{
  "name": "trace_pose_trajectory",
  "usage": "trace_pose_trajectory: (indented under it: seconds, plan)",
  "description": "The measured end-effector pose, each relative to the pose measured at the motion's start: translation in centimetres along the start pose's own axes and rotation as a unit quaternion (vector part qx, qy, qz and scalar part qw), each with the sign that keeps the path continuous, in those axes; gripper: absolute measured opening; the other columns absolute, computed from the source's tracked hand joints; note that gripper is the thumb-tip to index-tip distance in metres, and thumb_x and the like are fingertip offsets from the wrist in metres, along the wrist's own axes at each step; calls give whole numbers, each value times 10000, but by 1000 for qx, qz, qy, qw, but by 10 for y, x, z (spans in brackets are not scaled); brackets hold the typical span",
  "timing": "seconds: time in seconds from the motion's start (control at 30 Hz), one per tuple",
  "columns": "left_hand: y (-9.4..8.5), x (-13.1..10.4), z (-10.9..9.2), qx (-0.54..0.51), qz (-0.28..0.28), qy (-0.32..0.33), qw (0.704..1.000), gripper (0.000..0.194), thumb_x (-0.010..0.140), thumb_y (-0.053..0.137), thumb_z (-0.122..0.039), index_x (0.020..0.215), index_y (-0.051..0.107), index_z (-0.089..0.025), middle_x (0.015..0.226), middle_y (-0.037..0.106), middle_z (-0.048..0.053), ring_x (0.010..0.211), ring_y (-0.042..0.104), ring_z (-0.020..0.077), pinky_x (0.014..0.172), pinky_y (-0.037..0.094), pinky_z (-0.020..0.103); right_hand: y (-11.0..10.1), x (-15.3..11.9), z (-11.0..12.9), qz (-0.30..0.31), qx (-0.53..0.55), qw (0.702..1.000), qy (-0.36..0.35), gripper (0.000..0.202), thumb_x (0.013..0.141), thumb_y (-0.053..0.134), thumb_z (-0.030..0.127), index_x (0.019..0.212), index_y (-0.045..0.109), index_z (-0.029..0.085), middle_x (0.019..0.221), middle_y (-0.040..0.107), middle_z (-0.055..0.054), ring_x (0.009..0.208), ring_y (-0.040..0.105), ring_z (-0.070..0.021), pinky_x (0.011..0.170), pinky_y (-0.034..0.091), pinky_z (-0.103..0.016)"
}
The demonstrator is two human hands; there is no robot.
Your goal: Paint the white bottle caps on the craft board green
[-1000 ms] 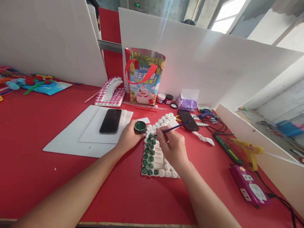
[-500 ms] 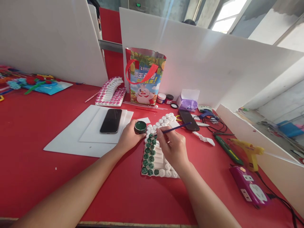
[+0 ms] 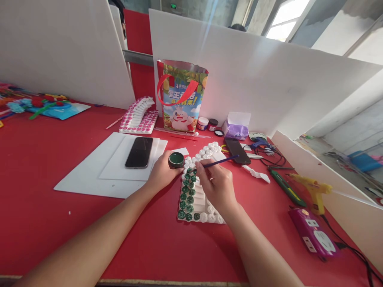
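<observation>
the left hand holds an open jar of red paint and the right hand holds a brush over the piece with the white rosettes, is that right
Not quite: the paint in the open jar is green, as the head view shows. The left hand does hold it.

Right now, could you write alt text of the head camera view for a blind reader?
A person's left hand holds an open jar of green paint; the right hand holds a brush at a white, rosette-edged craft piece, partly green, on a red table.
</observation>
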State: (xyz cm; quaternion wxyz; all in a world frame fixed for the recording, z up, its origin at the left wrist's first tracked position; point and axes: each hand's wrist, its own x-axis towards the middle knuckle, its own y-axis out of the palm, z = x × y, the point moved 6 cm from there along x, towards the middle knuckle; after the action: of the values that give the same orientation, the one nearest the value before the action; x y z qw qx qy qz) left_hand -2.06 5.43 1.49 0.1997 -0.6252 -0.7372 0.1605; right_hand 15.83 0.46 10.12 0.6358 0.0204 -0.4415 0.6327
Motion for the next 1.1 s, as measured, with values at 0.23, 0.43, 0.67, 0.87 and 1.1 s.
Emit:
trace_pose_trajectory:
  seconds: [0.23,0.43,0.67,0.87,1.1]
  plan:
    - [0,0,0,1,3,-7,1000,476,666,805,-255,1097,602,-247,1099,764,47,1048,704,278,914,539,391,-9,1,-14,-32,66,994,85,276,1004,566,369,782,592,206,582,610,14,460,527,-102,466,417,-232]
    - [-1,1,1,-3,3,-11,1000,455,651,806,-289,1051,594,-242,1073,762,48,1042,700,288,901,537,401,-20,7,-25,-99,228,957,150,324,945,659,480,789,620,199,574,639,25,417,529,-97,431,421,-235]
    - [0,-1,-1,-10,16,-4,1000,431,670,777,-326,1051,595,-240,1051,755,38,1018,701,286,875,532,391,-42,15,-62,-250,386,866,196,307,783,819,466,786,660,204,663,697,9,576,648,-133,609,533,-280]
    - [0,-1,0,-9,14,0,1000,421,649,779,-325,1022,599,-244,1018,762,30,983,708,282,840,535,382,-36,16,-93,-240,433,836,238,329,780,810,503,832,696,199,730,752,-18,705,727,-169,772,573,-333]
    - [-2,0,0,-27,31,-7,999,443,618,790,-356,1007,602,-256,980,767,15,954,710,278,834,527,368,-30,14,-105,-216,473,807,280,357,724,862,504,816,722,189,708,757,-18,641,695,-141,665,556,-272]
